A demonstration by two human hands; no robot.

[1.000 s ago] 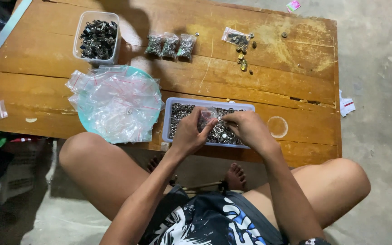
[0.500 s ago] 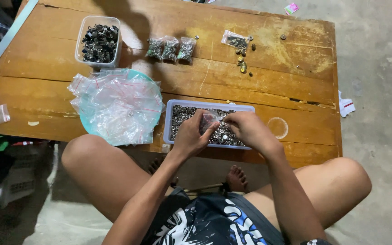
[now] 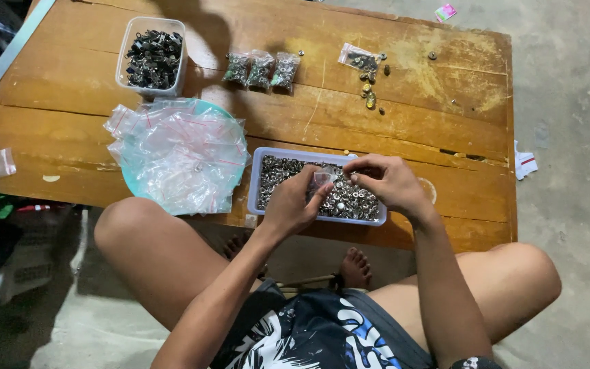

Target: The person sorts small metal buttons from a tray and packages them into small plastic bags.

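Shallow clear tray (image 3: 262,179) at the near edge of the wooden counter (image 3: 445,123), full of small metal snap buttons (image 3: 349,198), silver with dark centres. Both hands over it. Left hand (image 3: 293,203) and right hand (image 3: 387,181) meet above the tray middle, holding a small clear zip bag (image 3: 322,179) between them; left fingers (image 3: 317,197) pinch its lower edge, right fingers (image 3: 358,172) closed on its top edge. Bag is transparent, crumpled, contents too small to tell.

Left of the tray, at the near left edge: teal round plate (image 3: 131,191) piled with empty clear zip bags (image 3: 179,154) with red seal lines, overhanging the plate.

Far left corner: clear rectangular tub (image 3: 123,68) filled with dark metal parts (image 3: 153,58).

Far middle: three small filled bags (image 3: 261,70) in a row, side by side, touching.

Far right of those: one more clear bag (image 3: 358,59) lying flat with a few loose metal pieces (image 3: 370,96) just beside it.

Person sits at the near edge, knees either side of the tray.
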